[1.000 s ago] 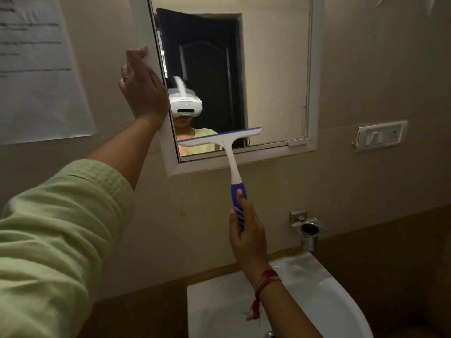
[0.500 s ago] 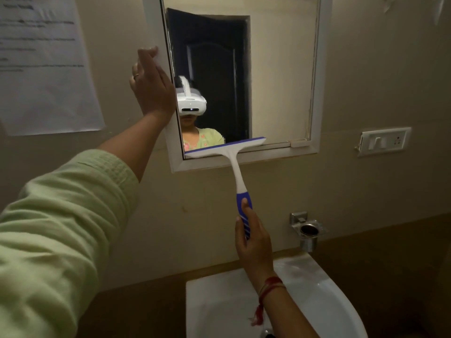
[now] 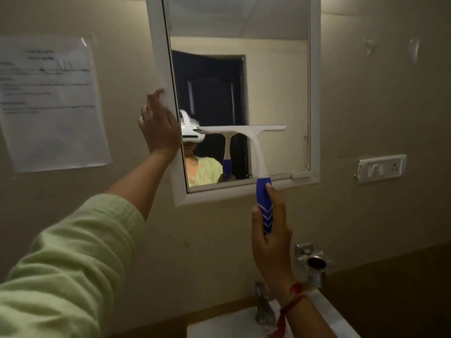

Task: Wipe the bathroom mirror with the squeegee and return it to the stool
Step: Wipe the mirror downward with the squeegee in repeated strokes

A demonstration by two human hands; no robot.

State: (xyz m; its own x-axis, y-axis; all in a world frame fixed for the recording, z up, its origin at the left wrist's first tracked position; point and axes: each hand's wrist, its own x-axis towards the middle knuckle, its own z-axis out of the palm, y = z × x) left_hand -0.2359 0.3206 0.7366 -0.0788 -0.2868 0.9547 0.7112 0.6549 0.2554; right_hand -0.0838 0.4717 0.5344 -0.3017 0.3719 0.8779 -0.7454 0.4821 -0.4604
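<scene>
Beige bathroom wall (image 3: 366, 93) fills the view, dim, with a printed paper sheet (image 3: 51, 103) stuck up at the left. Between them hangs the white-framed mirror (image 3: 275, 81). Below it sits a white sink (image 3: 224, 325) with a metal tap (image 3: 264, 308). Her left hand (image 3: 158, 125) lies flat and open on the mirror's left frame edge, holding nothing. Her right hand (image 3: 272, 240) is wrapped around the blue handle of the squeegee (image 3: 256, 147), whose white blade lies level against the lower glass. A switch plate (image 3: 382, 168) is at the right.
</scene>
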